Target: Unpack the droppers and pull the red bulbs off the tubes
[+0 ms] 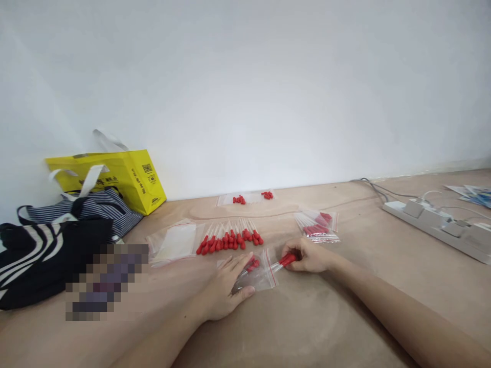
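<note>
My left hand (226, 291) lies across a clear zip-lock bag (264, 276), fingers over its top side and thumb at the lower edge. Inside that bag show a few red bulbs (253, 264), partly covered by my fingers. My right hand (307, 255) pinches a small bunch of droppers (286, 260) by their red bulbs. Their clear stems point left into the bag's red-striped mouth. Just beyond my hands, a row of droppers (230, 239) lies side by side, bulbs toward me. Beyond my right hand rests a filled zip-lock bag (317, 225).
Flat empty zip-lock bags (176, 243) lie left of the dropper row. Near the wall is another bag with red bulbs (239, 200). A power strip (437, 225) with plugs stands right. At left are a yellow bag (141, 179), a striped bag (115, 207) and black fabric (49, 260).
</note>
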A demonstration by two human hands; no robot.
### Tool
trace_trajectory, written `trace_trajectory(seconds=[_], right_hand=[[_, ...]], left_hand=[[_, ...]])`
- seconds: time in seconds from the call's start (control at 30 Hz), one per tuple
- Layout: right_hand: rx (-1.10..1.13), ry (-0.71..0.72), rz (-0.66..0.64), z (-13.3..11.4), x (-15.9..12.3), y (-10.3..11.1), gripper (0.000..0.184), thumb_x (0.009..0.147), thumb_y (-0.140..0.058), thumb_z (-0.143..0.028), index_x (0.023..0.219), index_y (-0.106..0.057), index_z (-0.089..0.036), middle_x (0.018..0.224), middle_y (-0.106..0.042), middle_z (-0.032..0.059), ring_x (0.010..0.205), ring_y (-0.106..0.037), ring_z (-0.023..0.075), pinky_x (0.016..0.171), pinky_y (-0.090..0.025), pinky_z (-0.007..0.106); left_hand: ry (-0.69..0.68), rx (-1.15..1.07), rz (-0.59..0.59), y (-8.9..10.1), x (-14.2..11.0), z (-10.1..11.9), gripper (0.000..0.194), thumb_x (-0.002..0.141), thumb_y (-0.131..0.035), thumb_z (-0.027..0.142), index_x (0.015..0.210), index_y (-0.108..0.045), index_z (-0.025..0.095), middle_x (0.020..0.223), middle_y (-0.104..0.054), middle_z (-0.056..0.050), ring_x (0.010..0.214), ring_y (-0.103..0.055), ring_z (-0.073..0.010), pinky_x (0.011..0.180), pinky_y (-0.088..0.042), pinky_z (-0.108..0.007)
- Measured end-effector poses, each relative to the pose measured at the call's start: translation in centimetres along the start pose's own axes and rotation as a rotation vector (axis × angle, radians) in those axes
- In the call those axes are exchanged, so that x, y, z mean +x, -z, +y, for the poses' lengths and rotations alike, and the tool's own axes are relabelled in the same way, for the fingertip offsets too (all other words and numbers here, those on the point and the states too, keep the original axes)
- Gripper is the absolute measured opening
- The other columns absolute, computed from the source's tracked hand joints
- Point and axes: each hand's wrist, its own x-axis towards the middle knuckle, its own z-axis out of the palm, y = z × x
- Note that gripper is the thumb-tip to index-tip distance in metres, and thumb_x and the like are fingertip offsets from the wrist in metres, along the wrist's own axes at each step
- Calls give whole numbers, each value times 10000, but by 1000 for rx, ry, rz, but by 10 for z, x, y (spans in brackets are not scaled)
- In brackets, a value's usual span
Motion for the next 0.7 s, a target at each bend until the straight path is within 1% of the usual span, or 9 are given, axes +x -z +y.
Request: trace_trajectory(seconds=[0.07,0.13,0.2,0.37,0.5,0.6,0.7], right_hand=[[68,-42,14,8,-3,8,216,649,-605,-200,856,-563,-155,671,-557,-29,589,-499,85,550,-403,206],[138,-55,11,13,-3,11,361,611,-661,-233,945,-547,-160,744,-579,-15,655,-530,98,611,-434,228],[188,-55,1,14,-2,10,430,564,-708,-260,952,-549,-166,771,-580,-15,694,-540,104,643,-444,237],[233,-83,-18,17,0,6,282,578,-700,-301,782,-586,-143,677,-583,-19,627,-541,98,596,-441,230],[155,-116,12,25,-4,16,197,581,-672,-263,711,-593,-138,653,-599,-8,591,-543,100,548,-434,221],[45,-118,118,29,-8,27,132,569,-639,-219,672,-592,-152,637,-604,-13,575,-543,105,517,-424,214],[-80,-148,316,28,-9,32,74,575,-597,-198,641,-590,-167,600,-599,-19,547,-540,109,501,-413,215]], left_hand=[[9,1,2,0,-1,-2,607,810,-425,407,1336,-213,192,1364,-326,-89,1250,-282,-239,1029,-224,-467],[8,2,8,-1,-1,-4,607,809,-425,414,1335,-218,194,1366,-324,-88,1252,-279,-245,1028,-227,-470],[2,5,12,-1,-1,-4,603,813,-419,418,1337,-214,202,1368,-321,-86,1253,-278,-244,1028,-229,-466],[6,8,-8,1,-1,-2,600,819,-405,425,1340,-204,205,1369,-317,-87,1251,-281,-232,1029,-231,-456],[5,-12,-7,1,-2,-3,600,812,-422,412,1334,-217,198,1369,-317,-88,1245,-290,-234,1025,-240,-455],[-15,-27,24,0,-3,-6,587,812,-425,410,1332,-227,219,1364,-328,-79,1238,-301,-240,1015,-258,-454],[-29,-27,43,-1,-3,-8,584,811,-426,414,1330,-235,229,1355,-344,-77,1230,-313,-247,1005,-275,-452]])
